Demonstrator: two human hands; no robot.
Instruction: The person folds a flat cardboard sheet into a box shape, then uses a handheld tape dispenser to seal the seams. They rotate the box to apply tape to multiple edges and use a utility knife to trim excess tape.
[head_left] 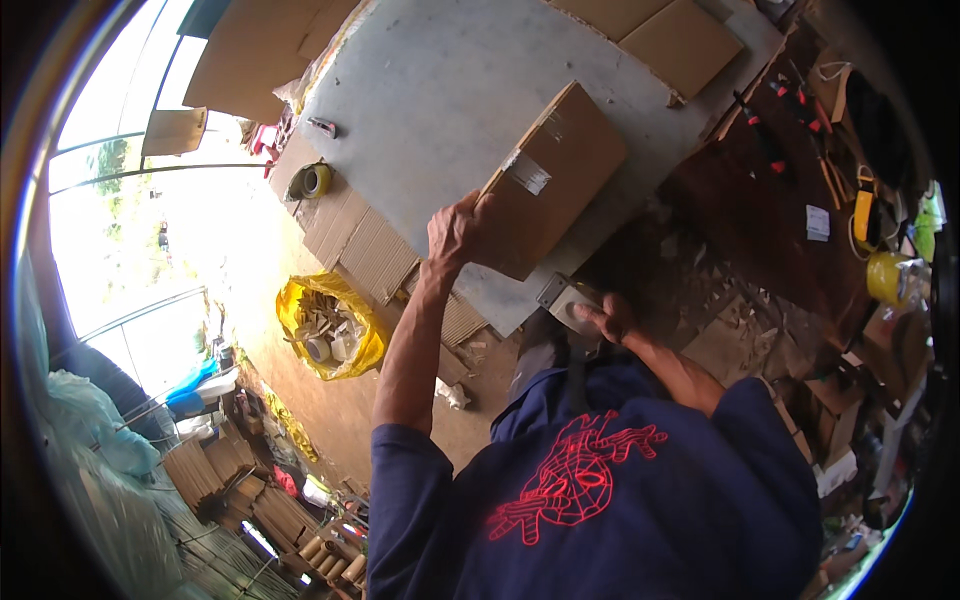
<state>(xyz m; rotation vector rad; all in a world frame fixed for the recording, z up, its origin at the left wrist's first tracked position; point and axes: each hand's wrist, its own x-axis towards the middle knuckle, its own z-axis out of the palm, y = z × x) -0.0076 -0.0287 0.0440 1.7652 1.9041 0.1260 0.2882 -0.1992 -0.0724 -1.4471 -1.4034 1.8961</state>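
A flat-sided brown cardboard box (pixel 565 185) stands tilted at the near edge of the grey tabletop (pixel 420 130), with a strip of shiny tape on its side. My left hand (pixel 458 235) grips the box by its left edge, fingers wrapped over the corner. Lower and to the right, close to my body, my right hand (pixel 610 320) is closed on a pale hand-held tool with a grey metal end (pixel 570 303). What exactly that tool is, I cannot make out. It is apart from the box.
A yellow bag of scraps (pixel 335 325) stands left of the table. Tape rolls (pixel 314 181) rest on corrugated cardboard (pixel 345 225) along the table's left side. Flat cardboard sheets (pixel 680 45) lie at the far right. Red-handled tools (pixel 765 140) lie on a dark surface at right.
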